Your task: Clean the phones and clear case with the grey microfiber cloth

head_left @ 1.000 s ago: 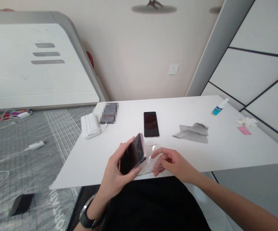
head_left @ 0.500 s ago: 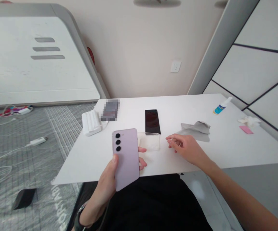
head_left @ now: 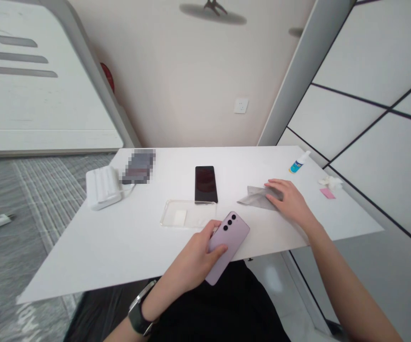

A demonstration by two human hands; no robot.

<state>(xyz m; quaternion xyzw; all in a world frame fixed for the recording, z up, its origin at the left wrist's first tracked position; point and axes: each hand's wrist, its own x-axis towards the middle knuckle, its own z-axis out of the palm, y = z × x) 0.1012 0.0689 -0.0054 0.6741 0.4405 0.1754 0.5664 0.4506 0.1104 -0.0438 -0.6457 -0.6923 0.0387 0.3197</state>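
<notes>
- Lilac smartphone [head_left: 236,229] with three black camera lenses lay back-up and tilted across the left hand [head_left: 191,261], its top end just past the fingertips, above a white table [head_left: 84,266].
- Left hand was closed around the phone, thumb across the back below the lenses, fingers curled around the edge. That hold left the lenses uncovered, a clean way to carry it.
- Right hand [head_left: 287,199] was half open, fingers resting lightly on a crumpled grey microfibre cloth [head_left: 258,198], holding nothing firmly.
- Clear plastic phone case [head_left: 187,213], with a white patch inside, lay flat just beyond the left hand.
- Black-screened smartphone [head_left: 205,184] lay beyond the case, between both hands.
- White ribbed power bank [head_left: 102,187] sat well beyond the left hand, beside a pixelated object [head_left: 138,166] too blurred to name.
- Small white spray bottle [head_left: 299,163] with a blue label stood beyond the right hand; a white tissue [head_left: 329,182] and pink paper slip [head_left: 327,193] lay farther right.
</notes>
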